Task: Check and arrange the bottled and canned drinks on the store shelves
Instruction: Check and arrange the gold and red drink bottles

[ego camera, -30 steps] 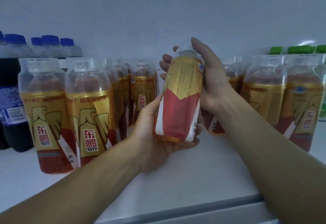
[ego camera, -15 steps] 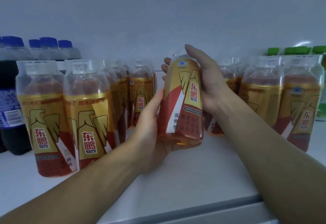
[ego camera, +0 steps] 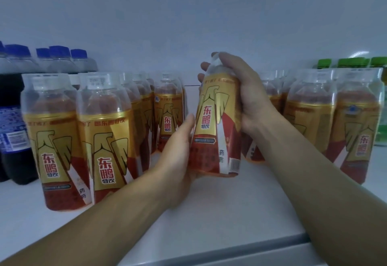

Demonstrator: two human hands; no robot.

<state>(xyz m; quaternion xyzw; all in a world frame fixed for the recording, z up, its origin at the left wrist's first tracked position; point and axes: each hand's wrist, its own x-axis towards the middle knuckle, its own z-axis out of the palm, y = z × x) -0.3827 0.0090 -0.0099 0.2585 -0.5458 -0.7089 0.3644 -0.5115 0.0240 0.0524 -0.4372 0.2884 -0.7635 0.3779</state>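
Observation:
An energy drink bottle with a gold and red label is held slightly tilted just above the white shelf, its front logo facing me. My right hand wraps its clear cap and upper right side. My left hand cups its lower left side and base. Rows of the same gold-labelled bottles stand on the left, behind the gap and on the right.
Dark cola bottles with blue caps stand at the far left. Green-capped bottles stand at the far right. A white back wall closes the shelf. The shelf's front edge runs below my forearms.
The held bottle has been rotated from its back print to its front logo and lowered slightly toward the shelf. Both hands kept their hold.

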